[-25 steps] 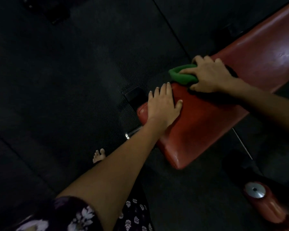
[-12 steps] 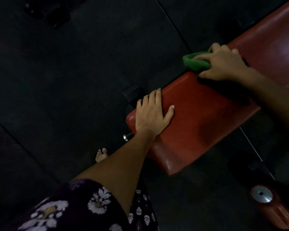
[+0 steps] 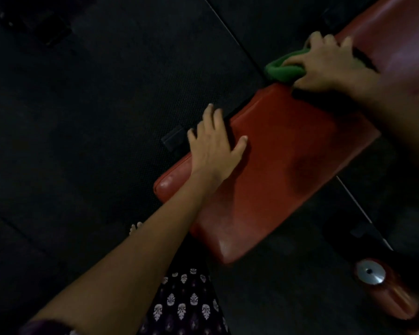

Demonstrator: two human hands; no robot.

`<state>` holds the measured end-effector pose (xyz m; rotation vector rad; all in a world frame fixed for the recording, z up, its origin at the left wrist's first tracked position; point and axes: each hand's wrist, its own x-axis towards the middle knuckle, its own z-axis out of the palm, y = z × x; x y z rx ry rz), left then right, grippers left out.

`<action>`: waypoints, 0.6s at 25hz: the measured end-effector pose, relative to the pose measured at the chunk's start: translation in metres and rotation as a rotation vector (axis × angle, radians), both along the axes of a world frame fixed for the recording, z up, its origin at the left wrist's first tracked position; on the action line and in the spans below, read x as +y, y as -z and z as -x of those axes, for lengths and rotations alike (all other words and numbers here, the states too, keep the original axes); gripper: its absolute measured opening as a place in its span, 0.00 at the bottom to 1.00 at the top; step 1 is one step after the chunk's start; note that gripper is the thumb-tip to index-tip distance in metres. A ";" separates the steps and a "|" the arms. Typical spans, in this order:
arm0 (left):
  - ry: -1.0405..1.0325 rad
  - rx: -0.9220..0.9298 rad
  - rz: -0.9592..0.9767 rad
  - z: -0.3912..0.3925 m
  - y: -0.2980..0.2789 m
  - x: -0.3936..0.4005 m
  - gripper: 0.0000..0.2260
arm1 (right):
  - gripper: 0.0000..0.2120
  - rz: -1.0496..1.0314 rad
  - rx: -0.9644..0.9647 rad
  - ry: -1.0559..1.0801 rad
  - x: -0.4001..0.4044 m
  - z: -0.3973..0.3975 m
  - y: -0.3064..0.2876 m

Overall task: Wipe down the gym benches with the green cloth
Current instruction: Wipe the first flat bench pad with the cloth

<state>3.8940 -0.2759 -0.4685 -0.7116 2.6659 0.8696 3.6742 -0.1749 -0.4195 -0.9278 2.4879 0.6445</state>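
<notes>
A red padded gym bench (image 3: 288, 165) runs from the lower middle to the upper right, split into a seat pad and a longer back pad (image 3: 402, 39). My right hand (image 3: 329, 66) presses the bunched green cloth (image 3: 282, 68) at the gap between the two pads, on the bench's far edge. Most of the cloth is hidden under the palm. My left hand (image 3: 215, 146) lies flat on the seat pad's far side, fingers spread over the edge, holding nothing.
Dark rubber floor mats (image 3: 94, 117) surround the bench. A red roller pad with a silver end cap (image 3: 370, 274) sits at the lower right beside the bench's black frame (image 3: 363, 233). A black foot bracket (image 3: 173, 139) sits by my left hand. My bare toes (image 3: 136, 227) show below the bench.
My right hand slid the green cloth along the bench's far edge, away from my left hand. My left hand shifted toward the seat pad's far edge, fingers now over it.
</notes>
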 end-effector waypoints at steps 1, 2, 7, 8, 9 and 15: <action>0.043 0.005 0.006 0.014 0.002 0.005 0.34 | 0.27 0.003 -0.002 -0.043 0.001 -0.002 0.002; 0.089 0.009 0.018 0.026 0.005 0.010 0.35 | 0.27 0.013 -0.022 -0.107 0.005 -0.006 0.005; 0.128 0.089 0.036 0.051 0.023 0.019 0.33 | 0.29 0.114 -0.010 0.012 0.037 0.032 -0.003; 0.116 0.099 0.027 0.049 0.024 0.020 0.33 | 0.28 0.127 0.008 0.116 0.039 0.037 -0.003; 0.100 0.108 0.026 0.045 0.022 0.023 0.34 | 0.28 0.136 0.033 0.159 0.041 0.033 -0.002; 0.086 0.087 0.038 0.049 0.020 0.017 0.37 | 0.29 0.172 -0.047 -0.102 0.027 0.011 0.001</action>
